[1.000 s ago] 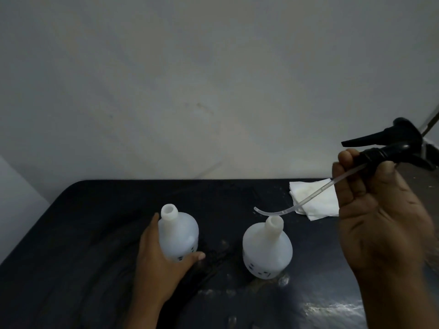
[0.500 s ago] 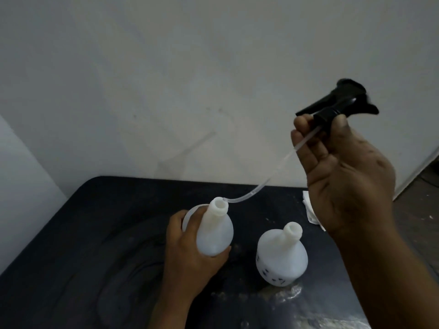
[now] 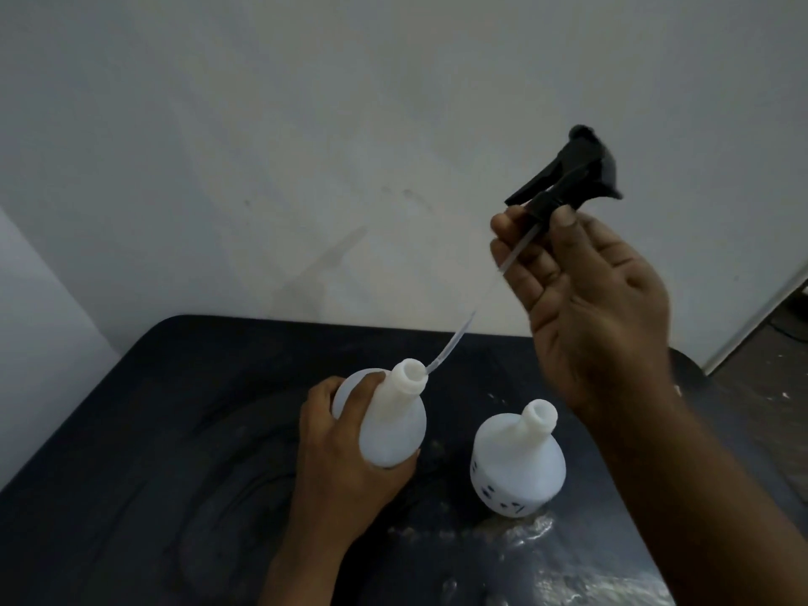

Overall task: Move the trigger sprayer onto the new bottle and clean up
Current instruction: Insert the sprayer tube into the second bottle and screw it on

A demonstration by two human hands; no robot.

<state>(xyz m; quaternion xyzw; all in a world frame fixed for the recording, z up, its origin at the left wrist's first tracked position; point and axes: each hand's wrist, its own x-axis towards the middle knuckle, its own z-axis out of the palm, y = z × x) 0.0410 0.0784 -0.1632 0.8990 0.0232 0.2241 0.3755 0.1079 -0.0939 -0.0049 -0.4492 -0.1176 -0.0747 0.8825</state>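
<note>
Left hand, its grip wrapped round the new bottle, tilts it above the dark bench. Dip tube tip meets the neck; feeding it straight should avoid kinking. Old bottle stands beside. Right hand pinches the trigger sprayer collar. How far the tube is in can't be told.

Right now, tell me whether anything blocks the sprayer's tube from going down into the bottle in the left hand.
Nothing visible does. The right hand holds the trigger sprayer above, and the dip tube's tip is already at the open mouth of the held bottle, which the left hand grips lower down. The second bottle stands apart, to the right.
</note>
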